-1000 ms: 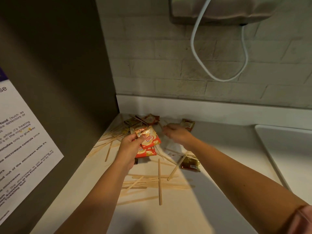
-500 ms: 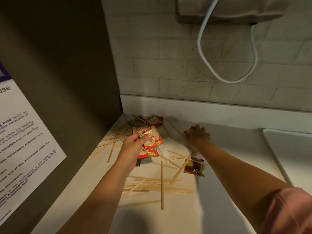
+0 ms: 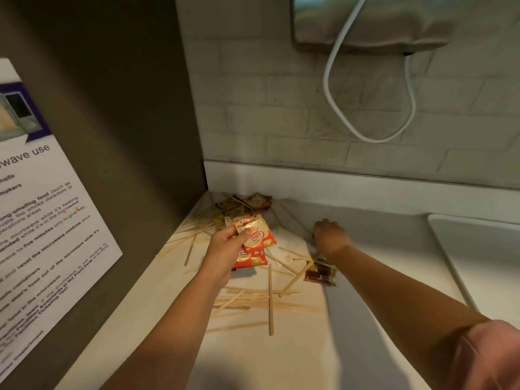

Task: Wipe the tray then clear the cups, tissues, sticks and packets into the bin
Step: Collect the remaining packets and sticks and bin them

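Centre frame: the left hand (image 3: 225,250) is pinching several red creamer packets (image 3: 257,237) above the counter (image 3: 281,367). Right of centre, the right hand (image 3: 330,237) is resting knuckles-up on the counter, and its grip cannot be told. Wooden sticks (image 3: 270,299) are lying scattered below, with a brown packet (image 3: 320,274) beside the right wrist.

Left hand (image 3: 225,249) pinches packets (image 3: 254,237) under its thumb; right hand (image 3: 329,236) outstretched, palm down, fingertips hidden.

Bare left hand (image 3: 225,249), bare right hand (image 3: 329,237), pink sleeve (image 3: 492,358) at the right upper arm
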